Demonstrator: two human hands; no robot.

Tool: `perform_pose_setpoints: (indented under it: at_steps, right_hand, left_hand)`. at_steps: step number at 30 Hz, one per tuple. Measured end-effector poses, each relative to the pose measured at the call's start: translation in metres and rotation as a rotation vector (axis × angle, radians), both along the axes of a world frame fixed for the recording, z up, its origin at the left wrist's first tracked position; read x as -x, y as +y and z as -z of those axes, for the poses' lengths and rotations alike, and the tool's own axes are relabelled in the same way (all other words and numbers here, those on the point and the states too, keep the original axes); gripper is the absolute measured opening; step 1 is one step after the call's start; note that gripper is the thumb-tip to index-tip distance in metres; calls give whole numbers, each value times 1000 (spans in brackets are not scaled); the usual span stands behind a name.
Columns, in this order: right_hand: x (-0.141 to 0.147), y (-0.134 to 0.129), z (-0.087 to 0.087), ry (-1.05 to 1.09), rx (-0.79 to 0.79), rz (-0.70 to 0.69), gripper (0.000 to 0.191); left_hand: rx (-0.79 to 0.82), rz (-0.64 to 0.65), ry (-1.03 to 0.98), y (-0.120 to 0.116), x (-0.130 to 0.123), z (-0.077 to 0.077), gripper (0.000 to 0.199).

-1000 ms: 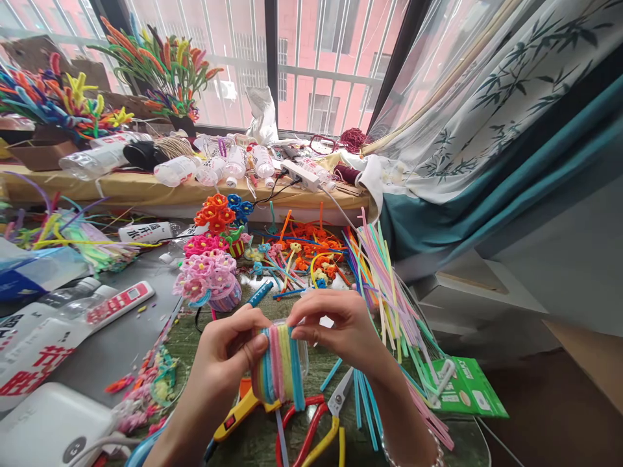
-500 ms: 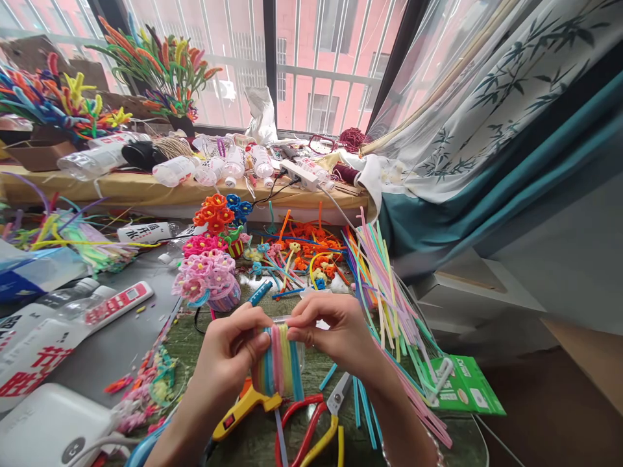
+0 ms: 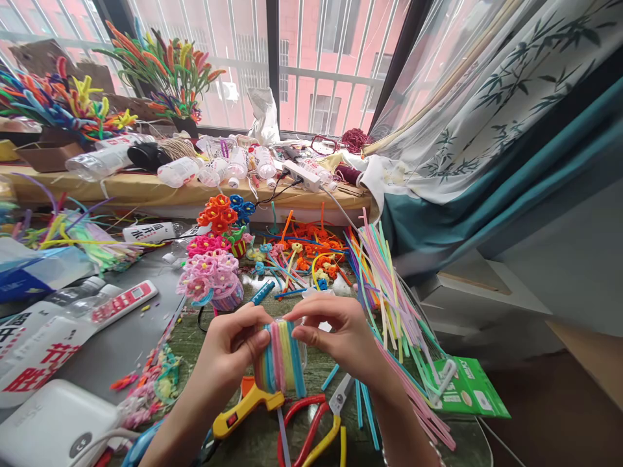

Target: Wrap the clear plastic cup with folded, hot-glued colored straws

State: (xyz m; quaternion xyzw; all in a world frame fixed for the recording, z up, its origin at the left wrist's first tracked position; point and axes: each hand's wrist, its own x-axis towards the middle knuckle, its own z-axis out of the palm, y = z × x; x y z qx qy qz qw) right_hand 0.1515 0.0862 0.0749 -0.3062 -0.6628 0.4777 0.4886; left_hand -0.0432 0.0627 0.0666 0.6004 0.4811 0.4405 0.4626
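Note:
Between my hands is a small clear plastic container wrapped in upright pipe cleaners (image 3: 283, 363) in blue, pink and yellow stripes. My left hand (image 3: 231, 344) is closed on its left side, thumb on the striped face and index finger along the top edge. At the upper right corner, my right hand (image 3: 338, 327) has index finger and thumb on the rim and the outer blue strip. Just below lie a yellow glue gun (image 3: 246, 412) and scissors with red and yellow handles (image 3: 321, 421). Cut blue pipe cleaners (image 3: 365, 408) lie to the right of the scissors.
Pipe-cleaner flowers in a pot (image 3: 214, 279) stand behind my left hand. A bundle of pastel pipe cleaners (image 3: 394, 305) lies at right, beside a green packet (image 3: 474, 389). Plastic bottles (image 3: 43, 344) and a white power bank (image 3: 53, 421) are at left. A cluttered windowsill (image 3: 146, 185) runs behind.
My right thumb and index finger have spread slightly apart at the rim. The wrapped container stays in my left hand, almost unmoved. The whole view has shifted slightly.

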Motion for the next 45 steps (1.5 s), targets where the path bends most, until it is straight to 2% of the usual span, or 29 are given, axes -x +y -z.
perform_pose_setpoints:
  at_steps: [8, 12, 17, 24, 31, 36, 38, 45]
  right_hand:
    - [6, -7, 3, 11, -66, 80, 10]
    - [5, -9, 5, 12, -33, 94, 12]
    - [3, -7, 5, -6, 14, 117, 14]
    - [1, -2, 5, -55, -46, 44, 13]
    - [1, -4, 1, -154, -169, 24, 17]
    - [1, -5, 2, -141, -218, 23, 14]
    - [1, -4, 3, -120, -179, 34, 14]
    - [6, 2, -4, -150, 107, 36, 29]
  left_hand:
    - [35, -70, -100, -4, -7, -10, 20]
    - [34, -26, -102, -4, -6, -8, 21]
    - [70, -94, -121, -5, -5, -9, 23]
    - [72, -27, -98, -2, -1, -3, 28]
    - [129, -95, -196, -5, -6, -7, 23]
    - [129, -67, -204, -3, -4, -7, 24]
    - [134, -78, -208, -3, -5, -8, 25]
    - [166, -137, -203, -3, -15, -19, 20]
